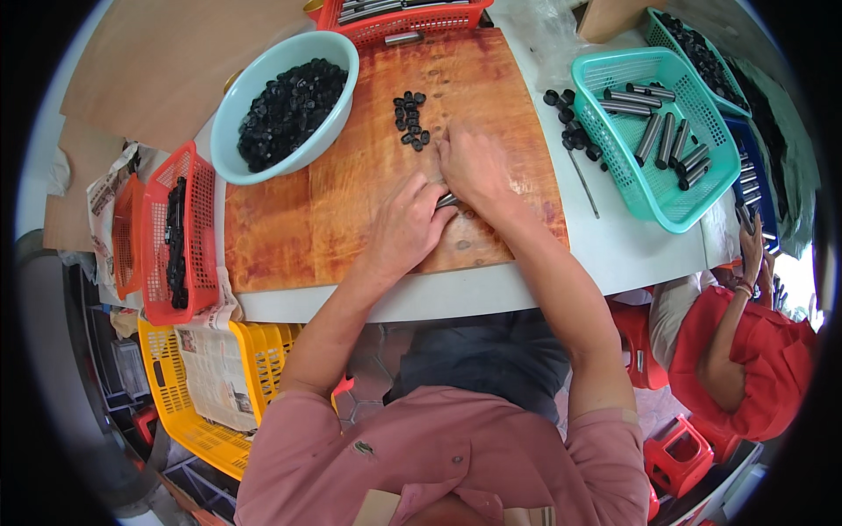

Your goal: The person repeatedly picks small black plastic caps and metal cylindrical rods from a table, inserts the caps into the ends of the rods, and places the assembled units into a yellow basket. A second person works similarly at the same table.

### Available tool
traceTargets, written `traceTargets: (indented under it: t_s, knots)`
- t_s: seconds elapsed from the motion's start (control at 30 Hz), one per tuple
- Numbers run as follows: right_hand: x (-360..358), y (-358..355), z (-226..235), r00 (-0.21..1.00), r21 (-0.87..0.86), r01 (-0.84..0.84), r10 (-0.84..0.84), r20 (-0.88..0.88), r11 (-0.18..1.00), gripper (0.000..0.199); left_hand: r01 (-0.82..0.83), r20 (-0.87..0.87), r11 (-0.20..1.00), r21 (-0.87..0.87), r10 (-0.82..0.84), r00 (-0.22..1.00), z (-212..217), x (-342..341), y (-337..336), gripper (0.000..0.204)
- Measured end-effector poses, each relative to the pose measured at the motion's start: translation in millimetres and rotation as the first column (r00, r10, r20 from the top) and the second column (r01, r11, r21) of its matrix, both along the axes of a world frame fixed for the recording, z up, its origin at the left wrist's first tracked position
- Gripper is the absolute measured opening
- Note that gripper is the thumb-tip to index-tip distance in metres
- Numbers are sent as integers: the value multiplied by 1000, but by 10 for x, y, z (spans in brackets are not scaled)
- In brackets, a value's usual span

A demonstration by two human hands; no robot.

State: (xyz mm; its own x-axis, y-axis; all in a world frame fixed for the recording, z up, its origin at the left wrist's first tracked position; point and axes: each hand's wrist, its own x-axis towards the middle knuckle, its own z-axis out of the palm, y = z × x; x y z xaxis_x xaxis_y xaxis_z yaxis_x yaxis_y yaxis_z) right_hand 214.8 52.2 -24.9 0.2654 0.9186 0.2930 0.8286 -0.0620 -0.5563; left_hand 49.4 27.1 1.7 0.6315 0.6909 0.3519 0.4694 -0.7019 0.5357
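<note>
Both hands are meeting over the board (pixel 333 210): the left hand (pixel 405 226) and right hand (pixel 474 167) are closing together on a small metal tube (pixel 446 201), mostly hidden between them. Loose caps (pixel 411 119) are lying just beyond the tube. Keeping the tube flat on the board and pressing straight should be steadying the fit.

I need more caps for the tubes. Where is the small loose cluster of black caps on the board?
In the head view the cluster of black caps lies on the wooden board, just beyond the right hand, right of the pale blue bowl.
</note>
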Motion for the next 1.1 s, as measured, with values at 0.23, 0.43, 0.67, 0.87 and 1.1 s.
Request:
traceTargets:
  t_s: [0.23,0.43,0.67,0.87,1.1]
  knots:
    - [-19,-75,39,991,-4,40,-39,130,999,22,-5,47,998,-55,8,999,-4,2,-26,20]
    - [7,-109,-28,993,-21,47,-45,113,999,25,6,39,1000,-9,-5,999,-60,50,-47,22]
    - [311,-30,-142,975,59,50,-36,-219,997,35,25,-28,998,64,-23,999,-62,1,-65,34]
    - [447,-4,-244,901,174,94,-9,-434,980,46,-145,65,975,-166,158,985,682,-898,-316,53]
    - [295,-39,-192,911,61,50,-20,-411,997,41,-761,258,597,-255,800,542,1337,-3124,-946,72]
